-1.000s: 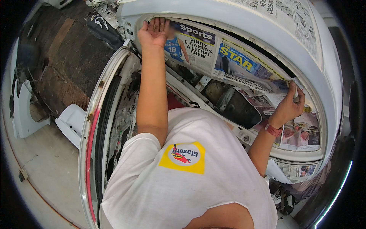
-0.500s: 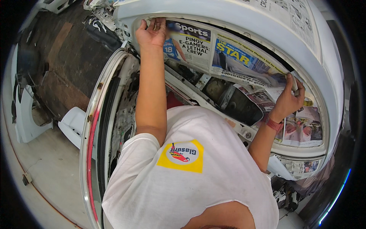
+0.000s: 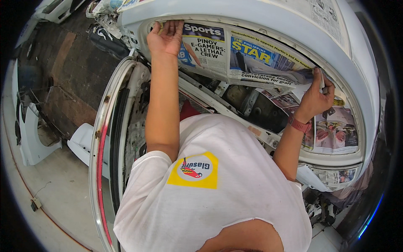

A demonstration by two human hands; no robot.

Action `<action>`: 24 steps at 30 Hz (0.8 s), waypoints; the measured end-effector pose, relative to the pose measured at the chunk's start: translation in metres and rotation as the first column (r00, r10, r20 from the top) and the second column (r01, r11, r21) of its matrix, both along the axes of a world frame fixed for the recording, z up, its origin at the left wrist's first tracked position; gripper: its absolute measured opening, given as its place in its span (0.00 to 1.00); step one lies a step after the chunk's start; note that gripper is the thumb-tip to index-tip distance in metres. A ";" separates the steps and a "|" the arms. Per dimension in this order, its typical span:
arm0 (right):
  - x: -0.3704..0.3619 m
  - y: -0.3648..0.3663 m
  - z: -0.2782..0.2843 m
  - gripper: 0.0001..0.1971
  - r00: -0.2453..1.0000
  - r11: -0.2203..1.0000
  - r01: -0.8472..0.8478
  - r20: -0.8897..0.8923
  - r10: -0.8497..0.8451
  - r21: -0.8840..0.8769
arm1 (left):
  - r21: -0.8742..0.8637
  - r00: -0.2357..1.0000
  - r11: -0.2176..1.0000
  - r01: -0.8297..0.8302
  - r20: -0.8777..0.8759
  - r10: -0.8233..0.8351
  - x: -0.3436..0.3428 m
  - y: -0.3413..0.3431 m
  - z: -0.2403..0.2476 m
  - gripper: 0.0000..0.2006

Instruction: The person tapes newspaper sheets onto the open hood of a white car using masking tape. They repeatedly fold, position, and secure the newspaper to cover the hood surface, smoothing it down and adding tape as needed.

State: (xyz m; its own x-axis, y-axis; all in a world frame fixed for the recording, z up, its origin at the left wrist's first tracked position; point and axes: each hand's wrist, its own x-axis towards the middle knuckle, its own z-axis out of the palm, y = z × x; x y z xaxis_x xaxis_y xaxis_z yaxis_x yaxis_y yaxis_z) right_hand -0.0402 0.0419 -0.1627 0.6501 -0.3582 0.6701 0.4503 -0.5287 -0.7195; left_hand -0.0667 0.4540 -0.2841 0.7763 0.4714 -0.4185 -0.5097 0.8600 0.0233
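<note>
A newspaper sheet (image 3: 214, 56) spans the upper part of a car's door opening, its top edge along the pale blue-white frame (image 3: 235, 12). Fingers stretched and close together, my left hand (image 3: 164, 40) presses the sheet's upper left corner against the frame. At the sheet's right end, my right hand (image 3: 315, 98) is closed on the newspaper's edge; a small pale piece shows between its fingers, too hidden to name. A red band (image 3: 299, 124) circles my right wrist. The sheet's lower edge hangs loose, bowed toward me.
More newspaper (image 3: 336, 130) covers the rear side window. An open car door (image 3: 100, 134) stands at my left. Below the sheet lies the bare metal car interior (image 3: 243, 103). Loose white body panels (image 3: 35, 138) rest at the far left, beside a dark brown mat (image 3: 63, 71).
Both hands stay at the sheet's two ends. The newspaper looks flatter and tauter, with its lower edge a little lower. The view has shifted slightly.
</note>
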 end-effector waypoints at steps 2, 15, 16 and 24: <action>0.002 0.001 0.000 0.11 1.000 1.000 -0.001 0.024 0.001 -0.006 | -0.040 0.999 0.999 0.023 0.032 -0.021 -0.003 -0.007 0.005 0.34; 0.005 -0.009 -0.003 0.11 0.992 0.960 0.120 0.071 -0.106 -0.252 | 0.135 0.969 0.971 0.195 0.125 -0.212 -0.022 -0.069 0.052 0.39; 0.004 -0.010 -0.003 0.11 0.991 0.956 0.131 0.074 -0.116 -0.264 | 0.141 0.968 0.970 0.199 0.124 -0.217 -0.023 -0.070 0.054 0.39; 0.006 -0.013 -0.004 0.11 0.990 0.965 0.140 0.013 -0.141 -0.222 | 0.138 0.939 0.948 0.287 0.157 -0.307 -0.028 -0.095 0.072 0.39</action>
State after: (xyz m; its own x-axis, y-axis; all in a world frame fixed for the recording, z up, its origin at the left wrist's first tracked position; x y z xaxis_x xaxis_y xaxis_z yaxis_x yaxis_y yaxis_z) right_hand -0.0341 0.0293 -0.1672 0.6057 -0.2888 0.7415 0.3586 -0.7328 -0.5783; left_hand -0.0945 0.3586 -0.2120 0.9439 0.2439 -0.2225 -0.2361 0.9698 0.0615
